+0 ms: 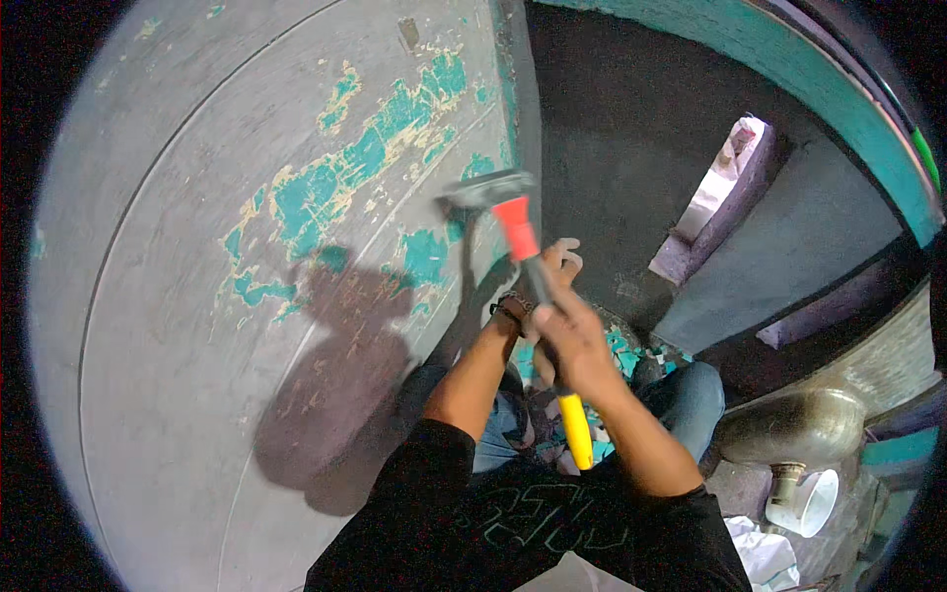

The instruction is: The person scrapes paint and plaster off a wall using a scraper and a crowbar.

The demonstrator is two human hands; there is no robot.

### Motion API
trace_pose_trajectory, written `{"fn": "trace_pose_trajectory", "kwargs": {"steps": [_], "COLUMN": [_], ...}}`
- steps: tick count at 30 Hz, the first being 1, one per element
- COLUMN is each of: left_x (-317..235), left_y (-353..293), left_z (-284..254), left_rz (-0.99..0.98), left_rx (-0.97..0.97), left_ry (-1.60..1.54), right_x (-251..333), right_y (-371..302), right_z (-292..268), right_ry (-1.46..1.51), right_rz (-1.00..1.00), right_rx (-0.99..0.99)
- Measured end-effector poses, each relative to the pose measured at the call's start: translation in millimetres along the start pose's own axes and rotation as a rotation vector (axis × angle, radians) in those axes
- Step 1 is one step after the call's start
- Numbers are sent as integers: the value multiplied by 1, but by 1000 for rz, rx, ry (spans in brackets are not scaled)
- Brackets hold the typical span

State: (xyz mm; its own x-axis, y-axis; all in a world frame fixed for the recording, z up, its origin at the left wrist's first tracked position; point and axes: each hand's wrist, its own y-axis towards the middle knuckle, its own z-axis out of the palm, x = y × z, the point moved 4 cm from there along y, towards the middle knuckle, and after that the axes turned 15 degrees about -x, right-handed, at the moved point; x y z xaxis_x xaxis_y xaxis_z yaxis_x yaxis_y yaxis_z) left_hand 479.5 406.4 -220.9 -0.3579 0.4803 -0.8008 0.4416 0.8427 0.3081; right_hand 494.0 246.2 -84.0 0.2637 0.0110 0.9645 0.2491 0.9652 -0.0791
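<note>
The right hand (574,345) sits a little past 3 o'clock from the middle of the view, fingers curled firmly round the dark shaft of a long scraper (537,281). Its forearm rises from between 4 and 5 o'clock, slanting up and inward, and the thumb lies on the side of the shaft nearer the left arm.

The left hand (560,260) is near 2 o'clock, just beyond the shaft and partly hidden by it. Its forearm comes up from 6 o'clock, leaning to the right, with a dark bracelet (510,308) at the wrist. Some fingertips show, pointing toward 2 o'clock; how far the hand is open, and whether it has hold of the shaft, I cannot tell.

The scraper runs from its blurred wide head at 12 o'clock, past a red collar, to a yellow handle end at 5 o'clock, which sticks out below the right hand. The head is in front of the grey wall (178,326); contact between the two cannot be made out. Teal patches (311,197) show on the wall toward 11 o'clock, and a shadow (340,405) falls at 8 o'clock. Teal and pale flakes (621,352) lie near the knees.
</note>
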Motion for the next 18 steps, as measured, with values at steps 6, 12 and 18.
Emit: {"fn": "trace_pose_trajectory", "kwargs": {"steps": [6,12,18], "left_x": [-13,-61,-140], "left_y": [-6,-71,-154], "left_z": [-69,-114,-90], "left_rz": [-168,149,202], "left_rx": [-100,-592,-445], "left_ry": [409,-66,-2], "right_x": [-31,-40,-95], "right_y": [52,72,68], "right_z": [-23,-13,5], "right_ry": [216,251,202], "right_rz": [221,278,54], "right_rx": [-14,118,20]}}
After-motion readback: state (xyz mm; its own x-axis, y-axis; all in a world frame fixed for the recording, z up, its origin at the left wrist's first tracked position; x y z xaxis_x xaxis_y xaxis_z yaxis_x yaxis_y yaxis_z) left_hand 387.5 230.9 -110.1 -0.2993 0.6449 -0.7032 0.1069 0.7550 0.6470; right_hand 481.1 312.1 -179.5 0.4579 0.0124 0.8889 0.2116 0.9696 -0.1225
